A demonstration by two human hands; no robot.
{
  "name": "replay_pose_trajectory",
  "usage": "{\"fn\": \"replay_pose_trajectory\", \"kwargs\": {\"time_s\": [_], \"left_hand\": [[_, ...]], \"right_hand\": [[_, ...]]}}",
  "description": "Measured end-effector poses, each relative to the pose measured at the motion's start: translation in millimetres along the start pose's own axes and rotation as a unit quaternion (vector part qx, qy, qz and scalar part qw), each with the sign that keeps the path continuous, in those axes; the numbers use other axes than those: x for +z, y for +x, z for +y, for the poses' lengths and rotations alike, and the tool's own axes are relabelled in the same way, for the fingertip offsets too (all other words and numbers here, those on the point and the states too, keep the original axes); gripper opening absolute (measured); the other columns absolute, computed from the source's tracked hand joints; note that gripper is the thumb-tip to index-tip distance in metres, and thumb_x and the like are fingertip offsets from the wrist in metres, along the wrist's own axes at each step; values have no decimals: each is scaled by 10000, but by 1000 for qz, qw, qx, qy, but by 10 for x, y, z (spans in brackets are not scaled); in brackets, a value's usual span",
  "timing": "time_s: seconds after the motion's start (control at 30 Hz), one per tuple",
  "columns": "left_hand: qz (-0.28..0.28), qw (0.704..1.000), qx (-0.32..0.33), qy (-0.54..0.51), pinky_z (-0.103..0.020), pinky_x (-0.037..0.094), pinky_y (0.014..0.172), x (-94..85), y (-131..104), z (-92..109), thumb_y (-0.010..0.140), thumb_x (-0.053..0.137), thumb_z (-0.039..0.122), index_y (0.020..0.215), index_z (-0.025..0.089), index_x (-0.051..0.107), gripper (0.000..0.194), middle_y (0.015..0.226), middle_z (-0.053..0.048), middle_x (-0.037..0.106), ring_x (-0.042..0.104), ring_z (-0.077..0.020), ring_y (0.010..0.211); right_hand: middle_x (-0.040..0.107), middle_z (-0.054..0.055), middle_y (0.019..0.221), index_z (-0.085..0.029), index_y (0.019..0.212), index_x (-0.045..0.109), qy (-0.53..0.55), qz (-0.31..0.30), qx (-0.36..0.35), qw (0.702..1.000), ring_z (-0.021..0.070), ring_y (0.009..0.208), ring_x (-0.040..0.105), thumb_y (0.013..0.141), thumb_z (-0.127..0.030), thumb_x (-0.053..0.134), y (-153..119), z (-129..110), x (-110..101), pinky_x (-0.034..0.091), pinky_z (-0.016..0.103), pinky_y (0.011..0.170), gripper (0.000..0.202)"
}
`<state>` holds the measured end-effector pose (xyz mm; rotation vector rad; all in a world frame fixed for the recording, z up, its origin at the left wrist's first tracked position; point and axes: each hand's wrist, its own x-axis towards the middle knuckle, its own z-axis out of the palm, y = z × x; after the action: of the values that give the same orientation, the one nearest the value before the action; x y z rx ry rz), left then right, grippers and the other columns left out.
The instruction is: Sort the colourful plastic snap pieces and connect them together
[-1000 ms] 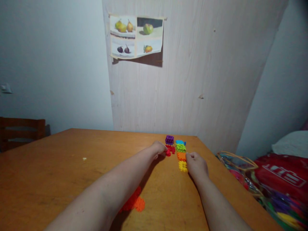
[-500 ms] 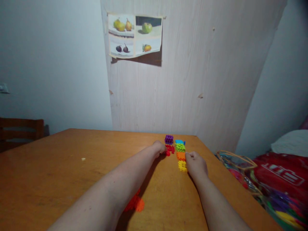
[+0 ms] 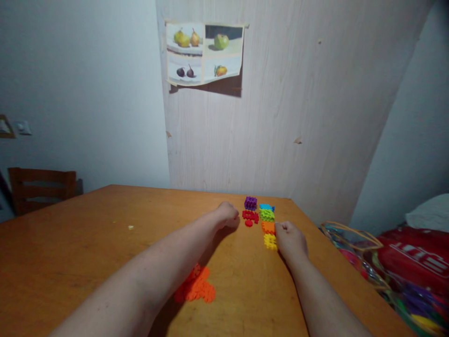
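Observation:
My left hand (image 3: 228,215) is over the table, fingers curled, just left of several red toothed pieces (image 3: 250,216) and a small red disc (image 3: 249,223). No object shows in it, and a gap separates it from the red pieces. My right hand (image 3: 292,241) is closed, its thumb side against the right edge of an orange toothed block (image 3: 268,228). What its fingers hold, if anything, is hidden. A yellow toothed block (image 3: 270,241) lies on the near side of the orange one; a green block (image 3: 267,215) and blue pieces (image 3: 266,207) lie beyond it.
A purple block (image 3: 250,203) stands behind the red pieces. Orange disc-like pieces (image 3: 196,288) lie in a pile beside my left forearm. Bags (image 3: 414,252) with colourful items sit past the table's right edge. A wooden chair (image 3: 45,185) stands at the far left.
My left hand has drawn back left from the red disc, which stays on the table. My right hand remains beside the orange block. The view has swung slightly left.

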<state>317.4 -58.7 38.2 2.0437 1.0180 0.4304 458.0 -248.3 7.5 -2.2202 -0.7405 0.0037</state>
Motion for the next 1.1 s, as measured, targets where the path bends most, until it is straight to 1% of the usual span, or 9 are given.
{"fn": "replay_pose_trajectory", "kwargs": {"time_s": [0.1, 0.23, 0.33, 0.4, 0.53, 0.73, 0.83, 0.97, 1.1], "left_hand": [[21, 1000, -12, 11, -201, 354, 505, -337, -151, -129, 758, 654, 216, 727, 144, 629, 83, 590, 2, 566, 504, -106, 563], [17, 999, -28, 30, -202, 317, 481, -771, -442, -350, 735, 624, 175, 698, 142, 628, 50, 563, 16, 545, 459, -94, 512], [-14, 997, -43, 63, -210, 308, 477, -989, -643, -530, 682, 671, 188, 680, 131, 655, 59, 542, 8, 563, 467, -100, 499], [-33, 993, -39, 105, -209, 336, 502, -1069, -723, -638, 656, 702, 209, 723, 132, 684, 104, 587, 0, 612, 510, -111, 541], [-49, 987, -7, 150, -201, 386, 561, -1100, -744, -792, 631, 734, 209, 865, 155, 712, 242, 735, 3, 679, 571, -124, 654], [-12, 987, -24, 159, -195, 382, 561, -1029, -674, -874, 629, 729, 148, 929, 164, 676, 305, 765, 17, 663, 570, -120, 672], [-10, 987, -29, 158, -200, 375, 559, -1020, -667, -874, 634, 733, 158, 922, 169, 670, 294, 773, 19, 663, 572, -125, 682], [-14, 987, -37, 153, -205, 379, 567, -1039, -662, -861, 629, 753, 186, 889, 176, 650, 280, 749, 26, 660, 576, -131, 680], [-2, 995, -53, 85, -204, 355, 538, -1046, -633, -844, 601, 772, 147, 844, 166, 618, 288, 694, 30, 624, 539, -120, 630]], "right_hand": [[665, 37, 698, -230, 725, 639, -6, -1, -5, 1000, 183, 659, 569, 886, -507, 411, -3, 7, -7, 319, 267, 558, 393], [680, 46, 701, -229, 738, 654, -11, -7, -1, 1000, 189, 647, 571, 877, -520, 418, 8, 21, -6, 313, 276, 551, 400], [694, 50, 706, -231, 737, 660, -10, -10, -4, 1000, 191, 642, 582, 870, -533, 425, 31, 36, 3, 320, 275, 551, 405], [707, 55, 724, -230, 745, 668, -7, -13, -17, 1000, 192, 651, 590, 869, -538, 427, 44, 41, 12, 335, 273, 562, 410], [715, 61, 726, -232, 730, 664, -6, -7, -3, 1000, 204, 660, 599, 863, -565, 428, 38, 29, 33, 337, 276, 553, 429], [716, 67, 715, -232, 719, 655, 5, 9, -8, 1000, 206, 656, 597, 858, -565, 430, 13, 34, 50, 339, 280, 555, 425], [720, 66, 730, -230, 716, 650, 11, -1, -15, 1000, 204, 676, 604, 856, -554, 436, 23, 45, 32, 354, 279, 578, 412], [706, 56, 730, -238, 727, 639, -1, -18, 3, 1000, 211, 695, 609, 855, -562, 431, 31, 44, 4, 355, 280, 582, 406], [705, 54, 767, -241, 746, 630, -11, -19, -10, 1000, 212, 720, 608, 873, -544, 400, 30, 44, -1, 353, 279, 593, 401]]}}
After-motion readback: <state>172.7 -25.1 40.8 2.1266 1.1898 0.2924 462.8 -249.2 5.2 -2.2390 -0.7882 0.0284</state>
